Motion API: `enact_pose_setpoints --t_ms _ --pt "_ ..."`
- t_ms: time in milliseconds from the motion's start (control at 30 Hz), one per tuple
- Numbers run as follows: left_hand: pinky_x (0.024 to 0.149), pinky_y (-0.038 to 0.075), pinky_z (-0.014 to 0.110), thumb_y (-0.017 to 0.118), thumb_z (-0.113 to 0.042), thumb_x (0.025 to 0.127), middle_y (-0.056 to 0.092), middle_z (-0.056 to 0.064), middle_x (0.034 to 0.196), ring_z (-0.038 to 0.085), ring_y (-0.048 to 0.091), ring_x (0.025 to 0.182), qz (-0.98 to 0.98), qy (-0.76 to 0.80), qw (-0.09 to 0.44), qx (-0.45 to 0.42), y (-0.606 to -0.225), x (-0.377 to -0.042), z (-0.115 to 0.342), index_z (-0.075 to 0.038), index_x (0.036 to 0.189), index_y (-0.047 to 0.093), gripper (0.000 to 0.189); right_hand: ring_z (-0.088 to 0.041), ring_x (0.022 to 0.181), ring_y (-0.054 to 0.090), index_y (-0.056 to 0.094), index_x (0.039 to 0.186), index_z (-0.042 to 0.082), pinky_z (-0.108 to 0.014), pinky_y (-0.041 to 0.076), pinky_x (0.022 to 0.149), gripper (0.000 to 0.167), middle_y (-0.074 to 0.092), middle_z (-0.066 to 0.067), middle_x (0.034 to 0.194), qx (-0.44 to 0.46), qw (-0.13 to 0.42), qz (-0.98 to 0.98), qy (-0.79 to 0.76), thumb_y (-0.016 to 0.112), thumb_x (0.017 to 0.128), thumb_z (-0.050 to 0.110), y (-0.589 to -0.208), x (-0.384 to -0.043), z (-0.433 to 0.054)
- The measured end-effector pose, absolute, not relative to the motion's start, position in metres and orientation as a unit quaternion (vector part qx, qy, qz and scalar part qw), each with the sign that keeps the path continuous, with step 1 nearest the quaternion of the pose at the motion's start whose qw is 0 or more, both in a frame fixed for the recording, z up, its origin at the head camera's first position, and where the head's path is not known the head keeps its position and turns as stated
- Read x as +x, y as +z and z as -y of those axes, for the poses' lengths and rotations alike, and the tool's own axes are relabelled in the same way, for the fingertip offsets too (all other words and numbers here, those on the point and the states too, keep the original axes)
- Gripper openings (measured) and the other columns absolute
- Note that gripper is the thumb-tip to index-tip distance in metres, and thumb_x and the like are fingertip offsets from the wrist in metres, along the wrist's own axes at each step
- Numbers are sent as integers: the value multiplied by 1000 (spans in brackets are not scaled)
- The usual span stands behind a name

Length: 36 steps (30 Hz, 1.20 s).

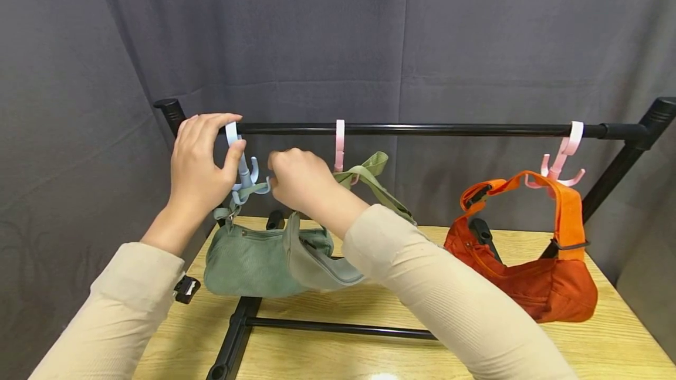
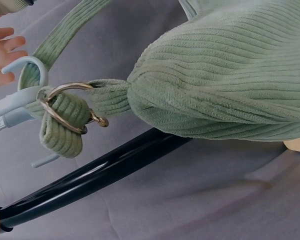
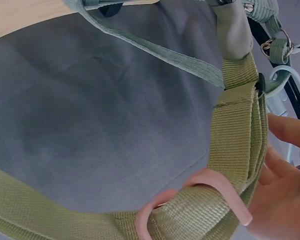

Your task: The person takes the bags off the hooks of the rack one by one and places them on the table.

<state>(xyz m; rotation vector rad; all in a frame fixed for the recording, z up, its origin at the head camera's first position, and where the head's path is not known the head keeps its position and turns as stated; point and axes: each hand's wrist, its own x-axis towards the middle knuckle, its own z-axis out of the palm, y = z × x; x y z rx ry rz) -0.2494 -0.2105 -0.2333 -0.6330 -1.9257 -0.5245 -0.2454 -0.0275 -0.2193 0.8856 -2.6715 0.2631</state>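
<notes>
Grey curtain (image 1: 317,28) spans the far side from left to right; at the left a cream sleeve leads up to the left hand (image 1: 198,160), whose thumb and fingers are bent about the top of a blue hook (image 1: 244,172), gripping it where it sits on the black bar (image 1: 449,129); a green corduroy bag (image 1: 248,268) hangs below by its strap, which passes through one of the hook's prongs, and a metal ring (image 2: 62,121) shows at the left end of that strap.

Just right of the blue hook is the right hand (image 1: 306,180); from the head view it looks bent, but the wrist views show its fingers apart, with nothing held between them, beside the blue prongs and close to an olive strap (image 3: 235,130); whether they touch that strap cannot be told.

Farther right, a pink hook (image 1: 340,145) on the bar carries the olive strap, which belongs to a grey bag (image 1: 306,263) overlapping the green one on the near side; the right forearm crosses in front of it.

Well apart at the far right, another pink hook holds an orange bag (image 1: 567,292) by its strap; beneath everything lies a wooden table (image 1: 327,356), with the rack's lower rail (image 1: 338,327) above it.
</notes>
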Motion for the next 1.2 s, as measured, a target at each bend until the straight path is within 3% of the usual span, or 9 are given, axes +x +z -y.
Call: enact_pose_setpoints --t_ms 300,567,800,1200 --pt "114 27 44 60 -18 95 63 16 119 35 53 117 793 -222 508 -255 -234 -250 209 -2 125 63 34 -19 69 61 69 90 11 -38 52 61 5 67 -3 82 271 112 954 69 65 90 14 -219 -251 35" --pt "113 28 46 60 -17 94 63 16 118 35 54 115 789 -222 512 -256 -235 -251 207 -2 123 64 33 -19 68 58 67 82 11 -36 48 58 8 64 -3 80 268 105 956 62 64 90 12 -224 -254 37" --pt "113 28 46 60 -17 93 64 16 117 35 54 115 787 -230 514 -251 -236 -250 204 -3 122 64 33 -19 78 60 68 84 12 -36 51 66 8 65 -6 92 257 83 961 63 64 91 15 -227 -258 36" --pt "113 28 45 59 -20 93 64 15 116 35 54 115 781 -238 521 -251 -236 -251 199 -3 121 65 34 -17 68 56 62 76 14 -34 47 56 16 64 -5 83 257 98 959 61 64 92 16 -232 -261 31"
